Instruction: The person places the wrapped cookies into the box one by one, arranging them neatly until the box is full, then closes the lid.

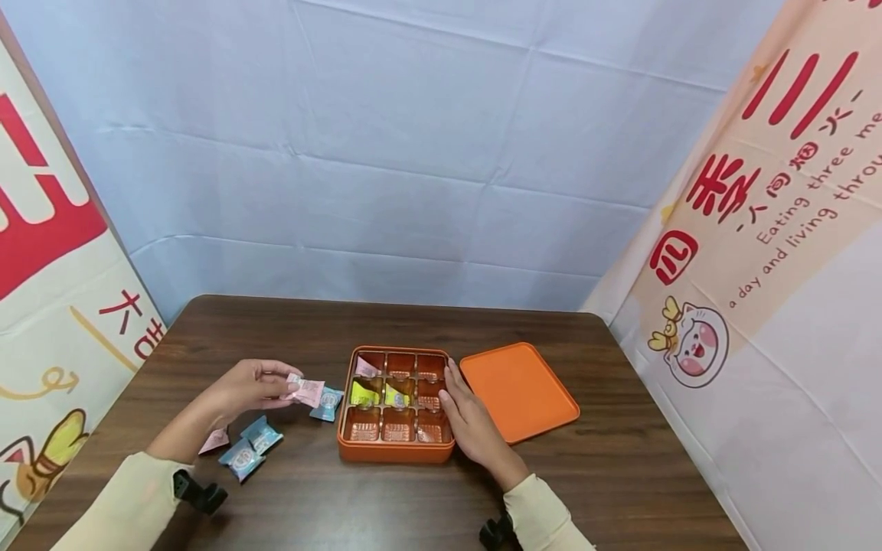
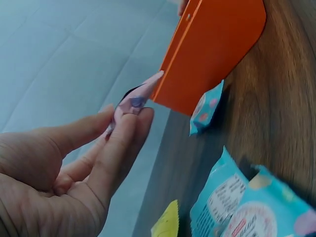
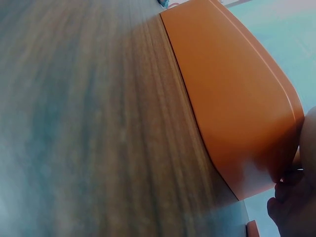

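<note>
My left hand [image 1: 241, 394] pinches a small pink candy packet [image 1: 310, 393] between thumb and fingers, left of an orange compartment box [image 1: 396, 453]. In the left wrist view the pink packet [image 2: 136, 101] is seen nearly edge-on. The flat fingers of my right hand [image 1: 475, 428] rest against the box's right side. Inside the box, a pink packet [image 1: 367, 368] sits in the back left compartment. Yellow-green packets [image 1: 397, 396] occupy the left and centre compartments of the middle row.
One blue packet [image 1: 327, 404] lies beside the box. Two more blue packets [image 1: 243, 458] and a pink packet [image 1: 215, 439] lie near my left forearm. A yellow packet [image 2: 167, 222] shows in the left wrist view. An orange lid [image 1: 524, 394] lies right of the box.
</note>
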Demonstrator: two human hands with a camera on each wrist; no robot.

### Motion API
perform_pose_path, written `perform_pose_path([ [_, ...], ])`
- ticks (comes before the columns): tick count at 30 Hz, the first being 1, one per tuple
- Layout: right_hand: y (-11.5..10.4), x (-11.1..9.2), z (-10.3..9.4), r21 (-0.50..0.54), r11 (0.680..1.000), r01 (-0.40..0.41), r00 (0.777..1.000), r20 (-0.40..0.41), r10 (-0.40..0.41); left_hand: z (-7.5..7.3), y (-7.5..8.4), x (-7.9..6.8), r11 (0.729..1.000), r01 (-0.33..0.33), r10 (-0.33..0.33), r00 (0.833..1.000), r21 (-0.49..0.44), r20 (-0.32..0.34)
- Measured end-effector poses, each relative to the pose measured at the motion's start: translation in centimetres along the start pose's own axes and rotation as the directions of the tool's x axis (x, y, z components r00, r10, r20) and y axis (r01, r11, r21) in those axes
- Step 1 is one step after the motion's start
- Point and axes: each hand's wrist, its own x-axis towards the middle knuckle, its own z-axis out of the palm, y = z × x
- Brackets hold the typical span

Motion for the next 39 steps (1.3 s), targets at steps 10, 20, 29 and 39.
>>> perform_pose_path([
  [10,-0.2,0.0,-0.1,0.003,1.000,0.017,1.000,-0.004,-0.017,0.8,-0.4,1.0,0.988,-0.015,0.015,1.000,-0.156,0.001],
  [20,-0.2,0.0,-0.1,-0.007,1.000,0.010,1.000,-0.001,-0.010,2.2,-0.3,2.2,0.973,-0.025,0.023,1.000,-0.228,-0.011],
  [29,-0.2,-0.1,-0.2,-0.007,1.000,0.008,1.000,0.005,-0.008,3.0,0.2,2.8,0.966,-0.016,0.013,1.000,-0.257,-0.011],
  [39,0.0,-0.1,-0.2,-0.003,1.000,0.000,1.000,0.002,0.000,4.4,1.5,3.8,0.950,-0.029,0.031,1.000,-0.311,0.000],
])
